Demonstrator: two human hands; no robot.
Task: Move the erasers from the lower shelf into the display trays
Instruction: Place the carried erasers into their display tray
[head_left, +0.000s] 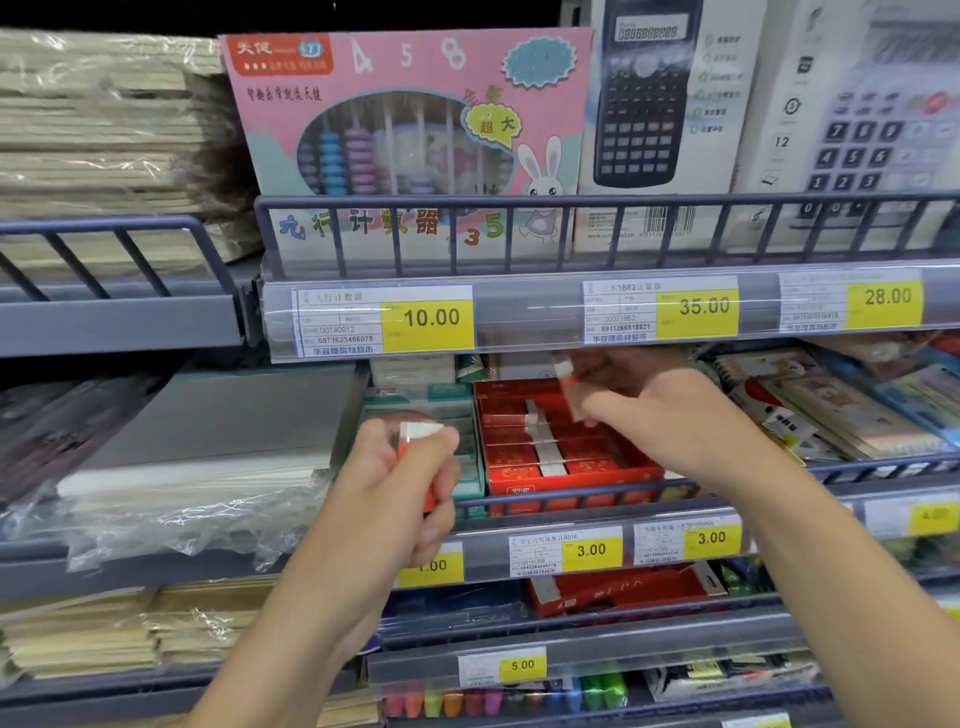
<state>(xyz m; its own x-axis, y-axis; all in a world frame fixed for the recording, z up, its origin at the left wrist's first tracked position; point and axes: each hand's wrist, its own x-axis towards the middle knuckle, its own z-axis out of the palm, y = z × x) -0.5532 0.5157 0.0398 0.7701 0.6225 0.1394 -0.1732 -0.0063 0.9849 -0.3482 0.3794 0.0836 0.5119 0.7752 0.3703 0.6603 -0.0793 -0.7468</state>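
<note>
The left hand (402, 483), in the lower middle of the frame, had its fingers curled round a small red-sleeved eraser with a white end (420, 441), holding it upright just in front of a teal cardboard display tray (470, 470). The right hand (657, 402), right of centre, pinched a second red-and-white eraser (571, 395) between fingertips and thumb above the red cardboard display tray (566, 475), which sat just right of the teal one. Inside the red tray lay rows of red-wrapped erasers with white ends (540, 441), packed side by side. Both trays stood behind a grey metal shelf rail (587, 493) with yellow price labels (592, 551) under it. Lower in the frame, an open red box (623, 592) rested on the shelf below. At upper centre stood a pink abacus toy box (410, 119), with a calculator package (660, 98) beside it to the right.
</note>
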